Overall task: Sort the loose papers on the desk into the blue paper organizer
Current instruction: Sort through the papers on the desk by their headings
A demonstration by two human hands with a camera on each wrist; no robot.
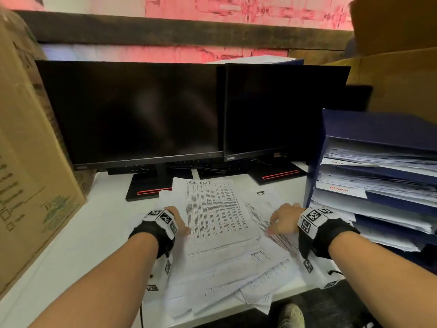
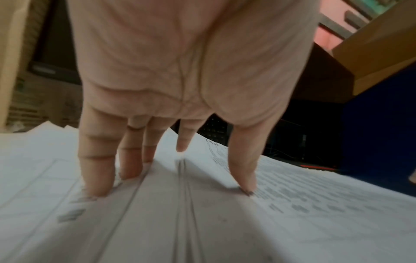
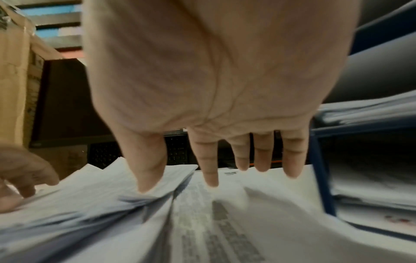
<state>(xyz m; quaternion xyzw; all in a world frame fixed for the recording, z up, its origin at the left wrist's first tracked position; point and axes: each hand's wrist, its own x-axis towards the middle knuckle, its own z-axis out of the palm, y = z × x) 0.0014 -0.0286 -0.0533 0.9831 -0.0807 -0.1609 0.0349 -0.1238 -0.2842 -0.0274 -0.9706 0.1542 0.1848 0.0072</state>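
A messy pile of loose papers [image 1: 220, 252] lies on the white desk in front of me, and its top sheet [image 1: 212, 209] is headed "TASK LIST". My left hand [image 1: 182, 223] rests on the left edge of that sheet; its straight fingertips [image 2: 96, 188] and thumb touch the papers [image 2: 315, 213]. My right hand [image 1: 279, 221] lies spread over the printed sheet [image 3: 213, 222] at the pile's right side, holding nothing. The blue paper organizer [image 1: 314, 176] stands at the right with stacked trays full of sheets, its blue frame [image 3: 321, 178] just beside my right hand.
Two dark monitors [image 1: 132, 110] [image 1: 279, 107] stand behind the pile, their stands [image 1: 146, 188] touching its far edge. A big cardboard box [image 1: 26, 147] walls the left, another box [image 1: 397, 76] sits behind the organizer. Papers overhang the desk's front edge [image 1: 260, 306].
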